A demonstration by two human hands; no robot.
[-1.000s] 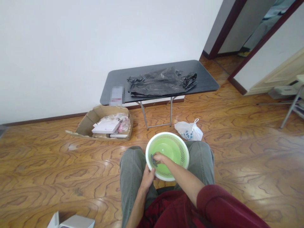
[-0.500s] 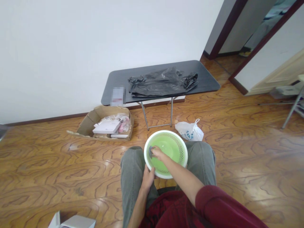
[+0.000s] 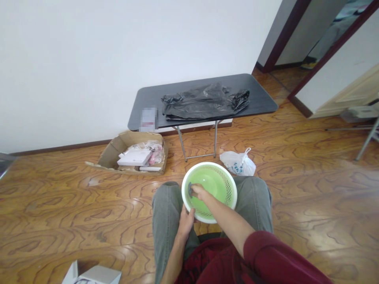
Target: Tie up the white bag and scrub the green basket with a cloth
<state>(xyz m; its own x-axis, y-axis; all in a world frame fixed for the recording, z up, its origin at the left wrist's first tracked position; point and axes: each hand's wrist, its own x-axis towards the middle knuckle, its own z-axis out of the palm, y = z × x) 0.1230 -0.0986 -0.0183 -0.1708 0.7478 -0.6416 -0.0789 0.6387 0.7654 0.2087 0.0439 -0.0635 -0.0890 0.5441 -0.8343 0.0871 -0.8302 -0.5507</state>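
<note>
A green plastic colander with a white rim (image 3: 227, 185) rests on my lap between my knees. My left hand (image 3: 186, 221) is closed around its near rim at the lower left and steadies it. My right hand (image 3: 200, 193) reaches inside the bowl and presses a small dark grey cloth or pad (image 3: 191, 189) against the left inner wall. The fingers of that hand are pinched together on the pad. My red sleeve fills the bottom right of the view.
A black folding table (image 3: 260, 98) with a black plastic bag (image 3: 204, 103) stands against the white wall. A cardboard box (image 3: 112, 154) with packets and a white plastic bag (image 3: 238, 163) lie on the wooden floor. A white box (image 3: 94, 274) sits at the bottom left.
My right hand with the dark pad has slid a short way along the colander's left inner wall. The left hand keeps its hold on the rim.
</note>
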